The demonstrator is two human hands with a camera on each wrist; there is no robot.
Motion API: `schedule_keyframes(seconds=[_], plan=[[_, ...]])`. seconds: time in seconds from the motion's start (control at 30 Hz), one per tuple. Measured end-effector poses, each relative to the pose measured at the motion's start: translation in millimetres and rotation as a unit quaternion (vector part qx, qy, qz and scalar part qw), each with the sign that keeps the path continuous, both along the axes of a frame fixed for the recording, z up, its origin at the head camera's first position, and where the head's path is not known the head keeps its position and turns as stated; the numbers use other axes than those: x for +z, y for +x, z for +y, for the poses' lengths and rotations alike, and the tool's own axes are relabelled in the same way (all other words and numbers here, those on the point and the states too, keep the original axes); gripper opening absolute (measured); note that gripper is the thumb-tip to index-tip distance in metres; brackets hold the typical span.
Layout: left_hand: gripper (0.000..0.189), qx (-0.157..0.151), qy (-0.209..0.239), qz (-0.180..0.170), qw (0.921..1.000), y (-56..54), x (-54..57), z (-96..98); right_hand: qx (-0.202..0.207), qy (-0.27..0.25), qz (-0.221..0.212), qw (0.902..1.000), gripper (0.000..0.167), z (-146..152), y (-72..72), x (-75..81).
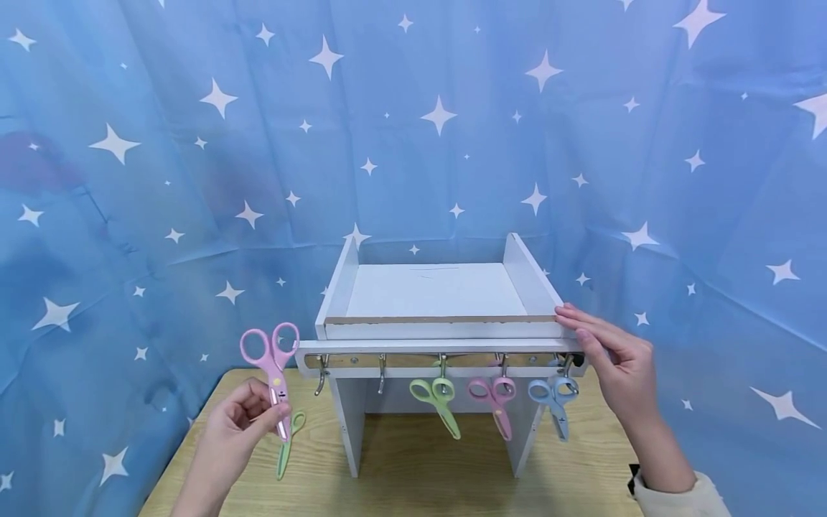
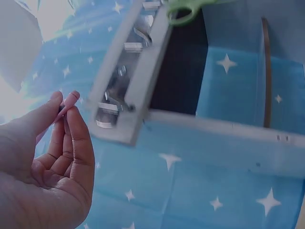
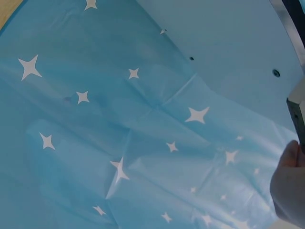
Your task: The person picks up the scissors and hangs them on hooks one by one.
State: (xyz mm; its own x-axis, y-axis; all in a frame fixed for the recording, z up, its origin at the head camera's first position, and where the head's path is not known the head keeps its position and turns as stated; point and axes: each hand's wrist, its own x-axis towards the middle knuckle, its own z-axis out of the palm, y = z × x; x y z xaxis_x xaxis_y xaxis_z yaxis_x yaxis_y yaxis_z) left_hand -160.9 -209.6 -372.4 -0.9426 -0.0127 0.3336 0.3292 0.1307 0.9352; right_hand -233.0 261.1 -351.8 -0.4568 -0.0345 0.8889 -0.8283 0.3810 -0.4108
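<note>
Handles up, a pair of pink scissors is pinched at the blades between the thumb and fingers of my left hand. It is left of the hook rail on a white shelf unit. In the left wrist view only a narrow part of the scissors shows. My right hand rests its extended fingers on the unit's right side, thumb near the rail's end. From the rail's hooks hang green scissors, other pink scissors and blue scissors.
Another pair of green scissors lies on the wooden table, partly behind the left hand. Two hooks stick out at the rail's left end. A blue star-patterned curtain surrounds the table.
</note>
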Motion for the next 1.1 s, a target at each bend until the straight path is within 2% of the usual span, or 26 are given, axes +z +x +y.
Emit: schedule_keyframes(seconds=[0.13,0.2,0.5,0.6,0.7,0.9,0.97,1.1], plan=[[0.009,-0.04,-0.006,0.034,0.9986,3.9,-2.6,10.6,0.003,-0.003,0.0,1.0,0.025,0.1,-0.4,-0.6],[0.009,-0.059,-0.01,0.038,0.9975,4.3,-5.7,15.6,0.006,-0.005,0.001,1.0,0.025,0.2,-1.0,-1.0],[0.012,-0.123,-0.032,0.011,0.9918,1.6,-20.5,33.7,0.011,-0.013,-0.002,0.9998,0.025,0.2,-1.3,-1.6],[0.012,-0.15,-0.037,0.012,0.9879,-0.4,-25.3,37.4,0.013,-0.015,-0.004,0.9998,0.025,0.0,-0.9,-1.7],[0.015,-0.174,-0.043,-0.003,0.9838,-2.1,-30.1,40.1,0.014,-0.015,-0.003,0.9998,0.025,-0.1,-0.9,-1.9],[0.023,-0.178,-0.06,-0.071,0.9797,-3.8,-38.0,41.8,0.016,-0.014,0.0,0.9998,0.025,-0.5,-1.5,-2.0],[0.024,-0.177,-0.066,-0.073,0.9792,-4.1,-39.8,42.0,0.017,-0.014,0.001,0.9998,0.025,-0.5,-1.6,-2.1],[0.022,-0.18,-0.075,-0.055,0.9792,-5.0,-42.8,42.7,0.029,-0.021,0.006,0.9993,0.024,-0.9,-2.6,-2.5]])
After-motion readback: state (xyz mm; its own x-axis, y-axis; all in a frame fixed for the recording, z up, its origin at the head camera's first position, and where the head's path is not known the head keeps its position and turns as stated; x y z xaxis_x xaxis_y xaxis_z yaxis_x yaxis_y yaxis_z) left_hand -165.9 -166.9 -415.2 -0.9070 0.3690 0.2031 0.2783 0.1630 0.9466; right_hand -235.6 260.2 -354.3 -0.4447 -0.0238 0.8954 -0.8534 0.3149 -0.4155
